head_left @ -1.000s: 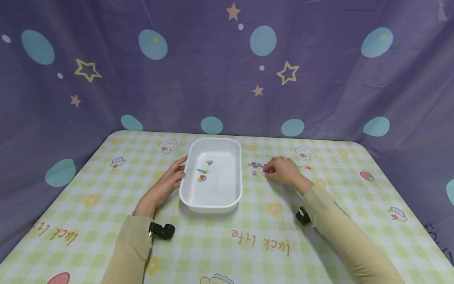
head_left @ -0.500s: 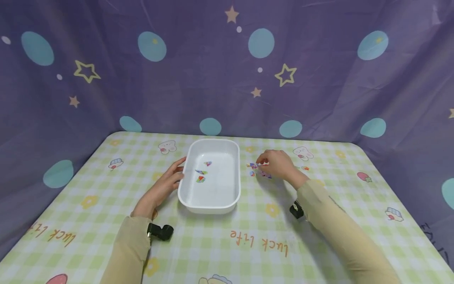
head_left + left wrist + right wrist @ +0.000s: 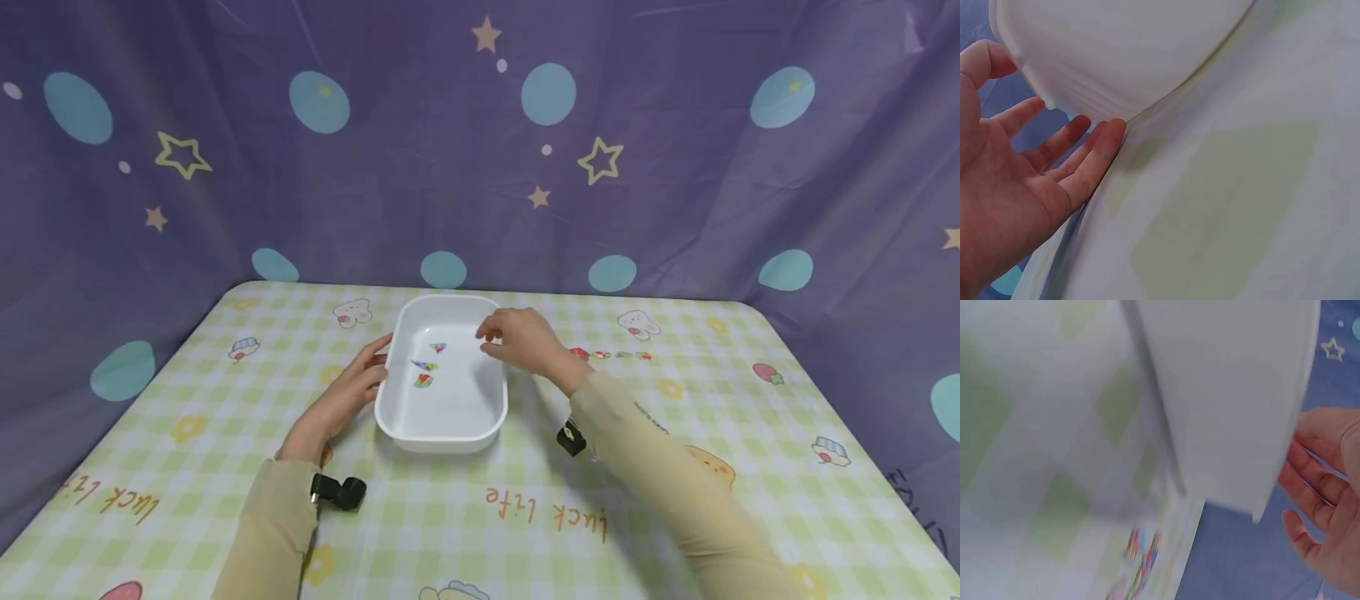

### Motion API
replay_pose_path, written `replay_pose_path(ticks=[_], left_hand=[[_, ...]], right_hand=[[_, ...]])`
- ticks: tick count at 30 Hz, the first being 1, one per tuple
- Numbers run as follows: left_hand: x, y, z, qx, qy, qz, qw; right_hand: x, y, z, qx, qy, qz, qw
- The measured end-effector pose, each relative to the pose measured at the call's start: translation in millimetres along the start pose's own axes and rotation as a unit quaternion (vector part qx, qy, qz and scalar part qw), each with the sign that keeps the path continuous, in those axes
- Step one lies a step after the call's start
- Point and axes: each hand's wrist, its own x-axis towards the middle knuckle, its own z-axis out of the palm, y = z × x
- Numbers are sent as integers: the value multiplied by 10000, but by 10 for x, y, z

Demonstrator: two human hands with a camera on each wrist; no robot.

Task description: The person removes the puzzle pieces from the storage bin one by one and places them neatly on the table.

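Observation:
A white rectangular plastic tray [image 3: 441, 443] stands on the table with several small, flat, multicoloured pieces [image 3: 423, 365] lying on its floor. My left hand [image 3: 345, 400] rests against the tray's left side, its fingers spread along the outer wall, as the left wrist view also shows. Over the tray's right rim hovers my right hand [image 3: 527, 340], fingers bent towards the thumb. In the right wrist view its fingertips are partly hidden behind the tray wall [image 3: 1229, 406], so whether it holds a piece cannot be made out.
More small bright pieces [image 3: 600, 355] lie in a row on the checked tablecloth [image 3: 465, 517], right of the tray. Others show blurred as colourful pieces [image 3: 1144, 569] in the right wrist view. A purple patterned curtain [image 3: 420, 192] hangs behind the table.
My right hand has moved left from the pieces on the tablecloth to above the tray's right edge. The left hand and the tray have stayed in place.

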Motion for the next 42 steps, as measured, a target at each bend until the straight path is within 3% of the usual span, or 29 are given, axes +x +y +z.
replay_pose_path(ticks=[7,17,24,31,42], left_hand=[[-11,-3,13,7,2,-83,10000],[-4,-17,13,0,-101,-56,9999],[3,-32,8,22,-65,-59,10000],[-10,-13,11,26,-125,-35,9999],[1,3,-12,70,-41,-58,10000]], right_hand=[[152,-254,182,-6,-354,-362,9987],[265,-470,401,-222,-1159,-324,9925],[316,-537,538,-481,-1501,-323,9870],[347,-578,625,-700,-1730,-312,9819],[404,-557,644,-482,-1743,-154,9834]])
